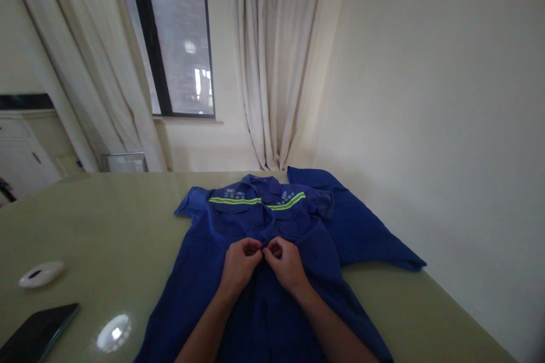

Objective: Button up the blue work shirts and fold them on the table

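Note:
A blue short-sleeved work shirt [232, 224] lies front up with its collar toward the far edge, yellow-green reflective strips across the chest and printing above them. My left hand [241, 261] pinches the left side of its front opening, just below the chest pockets. Close beside it, almost fingertip to fingertip, my right hand [284, 260] pinches the other side of the opening. Whether a button sits between the fingers is hidden. Another piece of blue cloth [366, 227] lies partly under the shirt on the right.
The pale green table [128, 232] carries a white computer mouse [41, 274] and a dark phone or tablet [40, 332] at the left. A round light reflection shows on its surface. A wall [447, 125] borders the right side; curtains [276, 68] and a window stand beyond.

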### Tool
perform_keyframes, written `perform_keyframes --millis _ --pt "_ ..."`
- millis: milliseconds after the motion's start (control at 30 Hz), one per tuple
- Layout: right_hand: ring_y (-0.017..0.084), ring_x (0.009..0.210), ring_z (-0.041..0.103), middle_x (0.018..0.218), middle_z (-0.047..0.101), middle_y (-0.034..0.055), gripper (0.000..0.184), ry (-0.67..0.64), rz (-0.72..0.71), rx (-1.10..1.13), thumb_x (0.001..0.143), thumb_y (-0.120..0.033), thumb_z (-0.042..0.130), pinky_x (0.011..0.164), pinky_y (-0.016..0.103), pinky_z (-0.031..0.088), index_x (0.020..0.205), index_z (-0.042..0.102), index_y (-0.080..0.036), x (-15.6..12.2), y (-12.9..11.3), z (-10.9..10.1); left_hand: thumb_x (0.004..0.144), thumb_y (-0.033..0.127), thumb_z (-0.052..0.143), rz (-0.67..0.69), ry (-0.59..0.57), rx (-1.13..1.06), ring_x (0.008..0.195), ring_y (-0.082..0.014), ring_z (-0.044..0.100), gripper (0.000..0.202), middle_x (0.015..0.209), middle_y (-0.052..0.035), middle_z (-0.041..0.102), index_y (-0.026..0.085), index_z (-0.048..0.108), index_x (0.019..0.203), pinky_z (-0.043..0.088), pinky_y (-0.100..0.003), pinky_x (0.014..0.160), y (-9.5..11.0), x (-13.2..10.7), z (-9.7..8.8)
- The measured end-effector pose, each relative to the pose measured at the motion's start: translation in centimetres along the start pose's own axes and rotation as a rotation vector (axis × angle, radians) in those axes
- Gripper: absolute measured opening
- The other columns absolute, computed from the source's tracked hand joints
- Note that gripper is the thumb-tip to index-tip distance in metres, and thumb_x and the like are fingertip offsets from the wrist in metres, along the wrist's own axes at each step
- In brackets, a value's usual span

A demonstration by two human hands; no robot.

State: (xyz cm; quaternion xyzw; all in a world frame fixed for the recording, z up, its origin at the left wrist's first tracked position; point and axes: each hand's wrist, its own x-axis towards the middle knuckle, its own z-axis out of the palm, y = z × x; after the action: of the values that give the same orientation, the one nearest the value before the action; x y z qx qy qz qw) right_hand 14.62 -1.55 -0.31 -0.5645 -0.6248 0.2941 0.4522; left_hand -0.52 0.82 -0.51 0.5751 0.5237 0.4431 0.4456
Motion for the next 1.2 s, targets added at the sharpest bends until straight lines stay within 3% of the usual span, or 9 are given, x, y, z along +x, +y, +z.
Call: perform_keyframes --millis 233,400,700,967,1200 --pt "0.015 0.065 0.065 0.075 0.069 0.0004 0.012 -0.008 -0.086 0.018 0.09 -0.026 0.057 0.06 0.023 0.045 0.087 0.066 -0.02 -0.2 -0.4 0.0 0.071 0.042 0.07 0.008 0.037 -0.05 0.079 -0.0245 0.073 0.032 0.083 -0.0071 0.079 0.016 0.075 0.089 0.053 -0.032 0.073 -0.7 0.0 0.3" --pt "0.015 0.07 0.066 0.079 0.069 0.0003 0.01 0.01 -0.123 -0.028 0.093 -0.024 0.055 0.066 0.024 0.046 0.089 0.063 -0.021 -0.3 -0.6 -0.1 0.074 0.042 0.067 0.036 0.06 0.021 0.08 -0.0242 0.073 0.028 0.081 -0.006 0.078 0.017 0.074 0.085 0.053 -0.032 0.073 -0.1 -0.3 0.4" --pt "0.016 0.068 0.067 0.078 0.069 0.0006 0.011 0.006 -0.109 -0.008 0.094 -0.027 0.054 0.063 0.024 0.047 0.089 0.063 -0.021 -0.3 -0.6 -0.2 0.065 0.044 0.07 -0.014 0.052 -0.08 0.073 -0.0223 0.07 0.032 0.075 -0.0053 0.076 0.016 0.074 0.08 0.052 -0.03 0.067 0.2 0.1 0.5" --pt "0.014 0.059 0.062 0.066 0.064 -0.0026 0.005 -0.038 -0.082 -0.152 0.08 -0.018 0.06 0.058 0.022 0.043 0.081 0.062 -0.023 0.0 -0.3 -0.1 0.067 0.033 0.066 0.035 0.056 0.04 0.075 -0.0232 0.072 0.021 0.076 -0.0049 0.077 0.018 0.074 0.079 0.053 -0.031 0.071 -0.1 -0.2 0.5" --pt "0.015 0.069 0.064 0.078 0.068 0.0 0.009 -0.01 -0.14 -0.026 0.09 -0.026 0.056 0.063 0.022 0.045 0.086 0.063 -0.021 -0.2 -0.9 -0.2 0.062 0.036 0.07 -0.03 0.104 -0.129 0.07 -0.0207 0.069 0.029 0.071 -0.0038 0.074 0.016 0.073 0.082 0.05 -0.029 0.067 0.0 0.2 0.6"
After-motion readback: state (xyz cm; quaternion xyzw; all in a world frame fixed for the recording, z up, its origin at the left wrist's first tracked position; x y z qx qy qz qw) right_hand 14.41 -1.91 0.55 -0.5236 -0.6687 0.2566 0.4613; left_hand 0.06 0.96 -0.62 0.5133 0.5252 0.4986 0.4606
